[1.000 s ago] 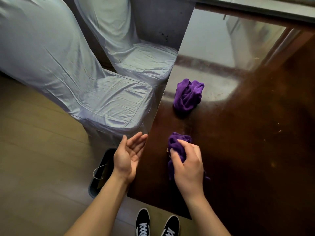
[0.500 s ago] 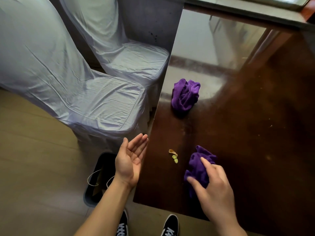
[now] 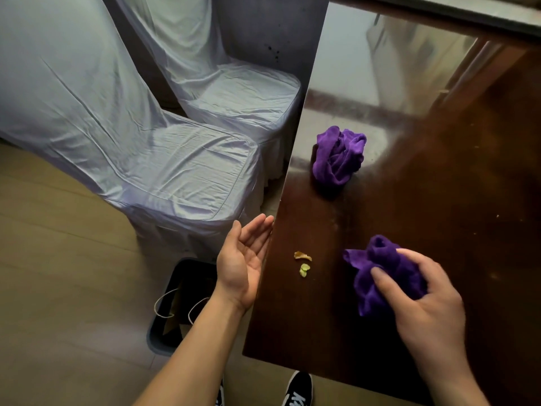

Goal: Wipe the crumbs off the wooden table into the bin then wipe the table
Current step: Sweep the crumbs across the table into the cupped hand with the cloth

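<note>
Since the earlier frame, right hand (image 3: 427,306), clenched on cloth (image 3: 383,268), moved to 3 o'clock of crumbs (image 3: 303,262); left hand (image 3: 244,265) cupped, released, at table (image 3: 292,317) edge above bin (image 3: 175,312).

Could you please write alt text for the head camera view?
A right hand grips a purple cloth on a dark wooden table, beside crumbs. The open left hand waits cupped at the edge above a black bin; a second purple cloth lies farther away.
</note>
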### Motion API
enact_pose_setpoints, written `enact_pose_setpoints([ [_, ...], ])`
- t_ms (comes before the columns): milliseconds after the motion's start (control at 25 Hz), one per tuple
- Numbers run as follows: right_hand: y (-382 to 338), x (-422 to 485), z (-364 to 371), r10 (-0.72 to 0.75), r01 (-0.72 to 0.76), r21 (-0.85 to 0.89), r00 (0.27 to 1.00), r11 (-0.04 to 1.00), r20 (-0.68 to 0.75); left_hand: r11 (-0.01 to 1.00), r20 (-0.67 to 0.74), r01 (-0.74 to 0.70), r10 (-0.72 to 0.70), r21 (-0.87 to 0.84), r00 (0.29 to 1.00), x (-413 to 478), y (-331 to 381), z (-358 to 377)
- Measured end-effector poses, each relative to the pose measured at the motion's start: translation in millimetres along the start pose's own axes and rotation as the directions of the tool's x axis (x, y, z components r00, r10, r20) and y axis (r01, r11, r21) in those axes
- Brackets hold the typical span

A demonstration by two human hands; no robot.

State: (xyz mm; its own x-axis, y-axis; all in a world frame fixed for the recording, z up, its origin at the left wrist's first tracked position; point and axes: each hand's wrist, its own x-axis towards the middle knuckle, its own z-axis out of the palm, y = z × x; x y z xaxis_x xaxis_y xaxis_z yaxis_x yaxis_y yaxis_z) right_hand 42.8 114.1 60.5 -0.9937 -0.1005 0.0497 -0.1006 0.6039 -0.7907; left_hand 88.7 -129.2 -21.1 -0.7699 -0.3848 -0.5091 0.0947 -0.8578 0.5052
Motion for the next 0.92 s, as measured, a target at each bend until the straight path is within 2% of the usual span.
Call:
enact_pose_setpoints([
  [120,13.8,-3.1,2.6,-0.007,0.029,-0.261,0.996,0.965,0.086,0.999,0.002,0.016,-0.016,-0.050,1.000,-1.1,-4.1,-1.3],
  [240,8.5,-20.3,33.1,-0.094,0.124,-0.284,0.989,0.951,0.118,0.995,0.002,0.013,-0.013,-0.095,1.000,-2.6,-3.8,-3.4],
  [440,-17.5,-30.7,77.8,-0.132,0.137,-0.121,0.990,0.983,0.049,0.991,0.004,0.027,-0.027,-0.135,1.000,-1.8,-4.5,-4.2],
  [720,-41.7,-28.1,107.8,-0.185,0.172,0.101,0.972,0.980,0.143,0.993,0.015,0.075,-0.074,-0.089,0.997,1.4,-6.1,-7.5],
  [800,-49.1,-28.1,117.3,-0.158,0.122,0.195,0.971,0.973,0.179,0.989,0.017,0.093,-0.092,-0.114,0.996,1.3,-6.6,-9.6],
  [920,-61.9,-26.8,128.1,-0.058,-0.053,0.416,0.967,0.908,0.248,0.975,0.035,0.144,-0.140,-0.166,0.990,2.1,-5.6,-12.5],
])
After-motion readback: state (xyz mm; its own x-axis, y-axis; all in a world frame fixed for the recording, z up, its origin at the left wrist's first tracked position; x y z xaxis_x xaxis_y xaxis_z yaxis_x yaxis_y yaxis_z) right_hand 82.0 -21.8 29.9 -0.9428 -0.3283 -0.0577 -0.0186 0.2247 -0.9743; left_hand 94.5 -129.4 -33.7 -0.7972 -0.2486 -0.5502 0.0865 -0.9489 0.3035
